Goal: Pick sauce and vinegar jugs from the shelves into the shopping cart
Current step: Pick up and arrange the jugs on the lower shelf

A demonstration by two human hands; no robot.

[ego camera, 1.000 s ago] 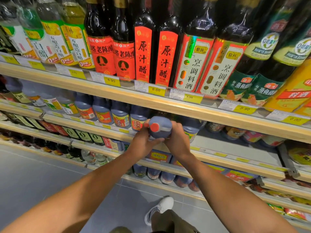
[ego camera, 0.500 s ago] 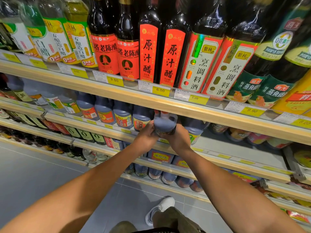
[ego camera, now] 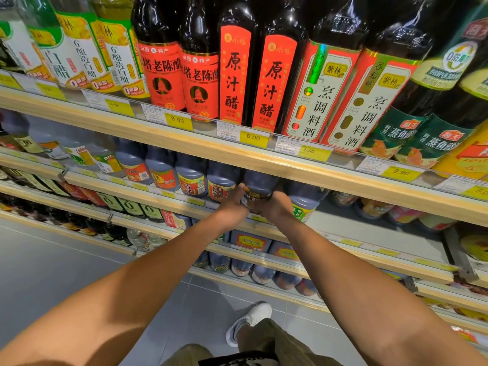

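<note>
A dark vinegar jug (ego camera: 260, 184) with a black and gold label stands in the row on the second shelf (ego camera: 369, 231), just under the wooden edge of the shelf above. My left hand (ego camera: 232, 204) grips its left side and my right hand (ego camera: 277, 207) grips its right side, both wrapped round the lower body. Its cap is hidden behind the upper shelf edge. More dark jugs (ego camera: 192, 178) line the same shelf to its left, and one with a green label (ego camera: 303, 204) stands to its right. No shopping cart is in view.
The top shelf (ego camera: 211, 146) holds tall vinegar and cooking-wine bottles (ego camera: 274, 83) behind yellow price tags. Lower shelves carry more jugs (ego camera: 250, 241) and bottles. To the right of the jugs the second shelf is bare. A grey floor (ego camera: 52, 260) and my white shoe (ego camera: 248, 320) lie below.
The jug, tilted with its red cap towards me a second ago, has swung upright and gone back in under the upper shelf, still held by both hands.
</note>
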